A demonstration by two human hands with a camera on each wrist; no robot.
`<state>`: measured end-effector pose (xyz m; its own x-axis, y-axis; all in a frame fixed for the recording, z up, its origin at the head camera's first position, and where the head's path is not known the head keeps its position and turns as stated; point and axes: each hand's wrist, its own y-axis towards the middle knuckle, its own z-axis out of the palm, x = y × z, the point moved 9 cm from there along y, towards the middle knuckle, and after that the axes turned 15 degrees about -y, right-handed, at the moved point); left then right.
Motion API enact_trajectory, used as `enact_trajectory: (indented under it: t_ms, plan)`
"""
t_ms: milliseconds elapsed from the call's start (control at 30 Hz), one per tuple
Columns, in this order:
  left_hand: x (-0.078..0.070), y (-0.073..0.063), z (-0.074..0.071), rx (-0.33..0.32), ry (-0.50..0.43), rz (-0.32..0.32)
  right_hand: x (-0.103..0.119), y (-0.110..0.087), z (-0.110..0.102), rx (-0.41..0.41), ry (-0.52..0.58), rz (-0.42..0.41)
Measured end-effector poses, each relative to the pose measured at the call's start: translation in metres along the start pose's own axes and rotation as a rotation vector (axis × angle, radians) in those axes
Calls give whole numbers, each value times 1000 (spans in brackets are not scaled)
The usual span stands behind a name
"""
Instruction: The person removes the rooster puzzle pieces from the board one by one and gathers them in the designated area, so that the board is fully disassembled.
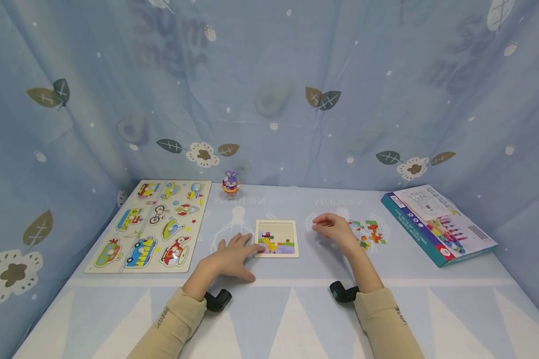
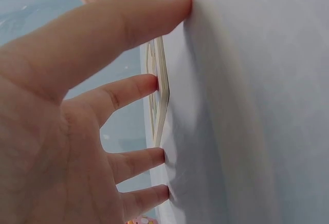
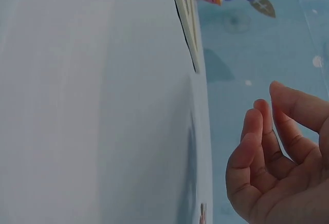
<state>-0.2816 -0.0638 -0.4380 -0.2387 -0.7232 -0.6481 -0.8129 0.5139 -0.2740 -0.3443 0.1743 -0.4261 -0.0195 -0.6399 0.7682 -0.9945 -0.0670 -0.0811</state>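
Note:
A small square wooden puzzle tray [image 1: 278,229] lies in the middle of the table, with picture pieces [image 1: 285,249] in its lower part and bare wood above. My left hand [image 1: 233,258] is spread at its left side, index fingertip on the lower left of the tray. In the left wrist view, the fingers [image 2: 131,163] are extended and the thumb reaches over the tabletop. Raised off the table to the right of the tray is my right hand [image 3: 277,167], loosely curved with nothing visible between its fingers. Colourful loose puzzle pieces [image 1: 376,235] lie just beyond it, partly hidden by the hand.
At the left lies a large vehicle puzzle board [image 1: 190,249]. A purple rabbit figurine [image 1: 230,183] stands at the back, near the curtain [image 1: 269,60]. A teal-edged box [image 1: 435,222] lies at the right. Black wrist devices [image 1: 218,300] sit on both wrists.

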Motion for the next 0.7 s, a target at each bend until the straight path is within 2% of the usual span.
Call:
enact_trajectory:
  t_ms: [333,700]
  plan:
    - [-1,1,-1,-4,9,9,23,6,28,52,-27,-21]
    - [2,3,0,10,28,-16,44,8,59,106,-96,-49]
